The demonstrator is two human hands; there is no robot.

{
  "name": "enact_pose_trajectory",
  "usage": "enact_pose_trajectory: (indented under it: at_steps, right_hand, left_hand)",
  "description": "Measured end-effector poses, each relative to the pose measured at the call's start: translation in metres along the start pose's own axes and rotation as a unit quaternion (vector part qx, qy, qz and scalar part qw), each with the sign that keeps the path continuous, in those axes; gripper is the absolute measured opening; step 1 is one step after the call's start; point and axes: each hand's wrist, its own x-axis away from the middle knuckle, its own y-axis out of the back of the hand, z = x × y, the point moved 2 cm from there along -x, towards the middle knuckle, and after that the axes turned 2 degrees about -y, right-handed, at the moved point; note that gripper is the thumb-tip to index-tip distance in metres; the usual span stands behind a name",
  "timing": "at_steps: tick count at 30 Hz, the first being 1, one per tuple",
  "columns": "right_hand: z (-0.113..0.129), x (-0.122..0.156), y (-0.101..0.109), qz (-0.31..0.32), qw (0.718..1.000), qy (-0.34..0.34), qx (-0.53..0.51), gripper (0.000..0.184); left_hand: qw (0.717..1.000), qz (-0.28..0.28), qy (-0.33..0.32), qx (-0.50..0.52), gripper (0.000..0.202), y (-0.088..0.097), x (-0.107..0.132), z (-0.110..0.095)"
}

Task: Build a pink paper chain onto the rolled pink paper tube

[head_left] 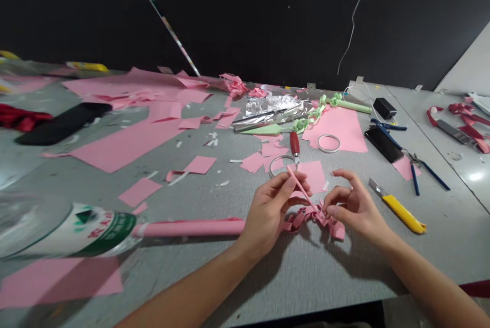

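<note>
Left hand (268, 208), near centre: fingers closed, thin pink paper stick (301, 188) pinched between thumb and fingertips. Stick slants, low end at the curled pink strips (337, 229) just above the counter (447, 231). Right hand (354, 210), to the right: index raised and apart, other fingers bent, thumb and fingertips at the strips; can't tell if they grip or only touch.

Left of the left hand: thick pink paper roll (191, 228) lying flat, one end at the neck of a plastic bottle (103, 231) on its side. Far of the hands: red-handled tool (294, 144), metal ring (328, 151) on pink paper (354, 129), crumpled foil (273, 106), green paper roll (352, 106). Right: yellow cutter (403, 213), blade out; farther, blue-handled pliers (417, 177), spread, near a black phone (383, 144). Far left: dark flat phone-like object (67, 124), pink sheets (128, 144).
</note>
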Motion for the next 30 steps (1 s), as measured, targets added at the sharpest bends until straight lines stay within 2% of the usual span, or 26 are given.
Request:
enact_pose_trajectory:
  at_steps: [6,12,16,19,23,26,30]
  right_hand:
    - [-0.003,-0.001,-0.003,0.007,0.999,-0.029,0.015,0.066]
    - [-0.001,0.000,-0.005,-0.023,0.995,0.032,0.087,0.061]
    - [-0.003,0.000,-0.004,-0.057,0.981,0.090,0.161,0.056]
    - [-0.006,0.002,-0.003,-0.101,0.951,0.174,0.235,0.059]
    - [-0.008,0.007,-0.004,-0.143,0.882,0.297,0.338,0.069]
    - [-0.008,0.009,-0.003,-0.162,0.842,0.344,0.382,0.072]
    - [-0.007,0.007,-0.003,-0.154,0.813,0.391,0.402,0.069]
  left_hand:
    - [1.000,-0.008,-0.014,-0.001,0.034,0.001,0.000,0.000]
    - [0.999,-0.021,-0.034,-0.021,0.037,0.003,0.002,0.000]
    - [0.997,-0.043,-0.042,-0.051,0.040,0.004,0.002,0.000]
    - [0.994,-0.061,-0.047,-0.072,0.040,0.004,0.001,0.000]
    - [0.993,-0.071,-0.043,-0.082,0.041,0.005,0.001,0.000]
    - [0.993,-0.079,-0.038,-0.082,0.042,0.005,0.001,0.000]
    - [0.993,-0.087,-0.034,-0.077,0.039,0.007,-0.002,0.002]
